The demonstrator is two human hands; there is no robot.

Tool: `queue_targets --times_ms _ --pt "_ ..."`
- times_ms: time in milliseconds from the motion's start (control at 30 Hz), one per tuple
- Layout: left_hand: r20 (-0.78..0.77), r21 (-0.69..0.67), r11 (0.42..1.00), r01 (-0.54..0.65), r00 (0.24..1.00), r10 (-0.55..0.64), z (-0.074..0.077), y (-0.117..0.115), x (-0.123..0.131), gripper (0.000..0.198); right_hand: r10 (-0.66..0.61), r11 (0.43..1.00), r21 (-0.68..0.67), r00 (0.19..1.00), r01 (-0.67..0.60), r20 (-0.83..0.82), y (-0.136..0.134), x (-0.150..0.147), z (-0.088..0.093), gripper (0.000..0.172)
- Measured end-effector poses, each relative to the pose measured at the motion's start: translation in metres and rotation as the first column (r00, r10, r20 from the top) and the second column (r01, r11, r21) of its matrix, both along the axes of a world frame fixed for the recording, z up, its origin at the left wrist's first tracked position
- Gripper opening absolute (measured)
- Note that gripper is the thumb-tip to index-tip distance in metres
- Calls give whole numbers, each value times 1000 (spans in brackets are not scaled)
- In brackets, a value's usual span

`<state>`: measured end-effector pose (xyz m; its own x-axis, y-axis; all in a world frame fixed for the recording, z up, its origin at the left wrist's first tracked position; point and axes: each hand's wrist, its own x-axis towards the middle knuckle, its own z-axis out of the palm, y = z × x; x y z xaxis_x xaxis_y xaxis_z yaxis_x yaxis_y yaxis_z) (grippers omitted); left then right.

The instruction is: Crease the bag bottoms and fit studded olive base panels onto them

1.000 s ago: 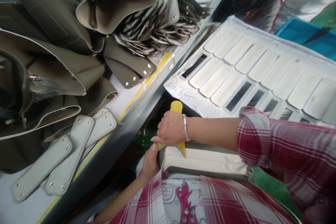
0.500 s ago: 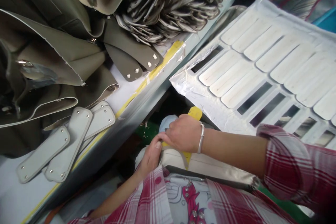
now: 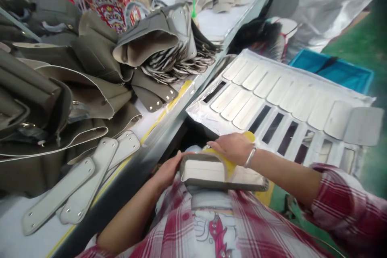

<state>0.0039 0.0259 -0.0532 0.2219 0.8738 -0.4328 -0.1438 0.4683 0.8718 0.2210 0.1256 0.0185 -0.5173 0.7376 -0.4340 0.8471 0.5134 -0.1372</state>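
Note:
A long grey-rimmed piece with a pale inside point(image 3: 205, 170) lies across my lap. My left hand point(image 3: 167, 170) is at its left end, fingers pressed together on the edge. Bent over a yellow strip point(image 3: 230, 167), my right hand point(image 3: 232, 148) has its fingers closed round it at the piece's upper edge; a bracelet circles that wrist. Part of the strip shows beyond the knuckles and part hangs over the pale inside. The fingertips of my right hand are partly hidden.
On the table at left lie grey straps with rivets point(image 3: 77, 193), olive bag parts point(image 3: 90, 88) and a heap of straps point(image 3: 181, 56). A white slotted rack point(image 3: 208, 119) with pale pieces stands at right, a blue bin point(image 3: 341, 70) behind it. A person's dark-haired head shows beyond.
The view has tilted up, showing more of the table and the blue bin. My right hand has moved right, away from my left hand, and more of the piece's pale inside shows.

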Motion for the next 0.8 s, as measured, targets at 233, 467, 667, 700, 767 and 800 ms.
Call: queue_targets --times_ms 233,467,667,700,767,800 --pt "-153 146 956 254 961 -232 7 18 -8 35 -310 894 -427 879 139 -363 -54 63 37 42" --pt "-202 27 947 321 929 -309 13 16 -9 39 -756 590 -783 476 199 -449 -124 69 14 48" --pt "-310 -41 933 356 883 -351 23 19 -17 37 -545 831 -427 676 357 -495 -154 52 3 37" --pt "-335 -64 931 359 872 -358 26 17 -20 37 -480 875 -324 726 358 -493 -156 47 5 35" --pt "-364 -102 928 357 855 -369 28 9 -23 44 -445 896 -274 724 351 -528 -159 33 9 34" --pt "-328 -114 929 352 869 -370 27 2 -23 50 -483 875 -333 687 352 -544 -159 25 10 33"
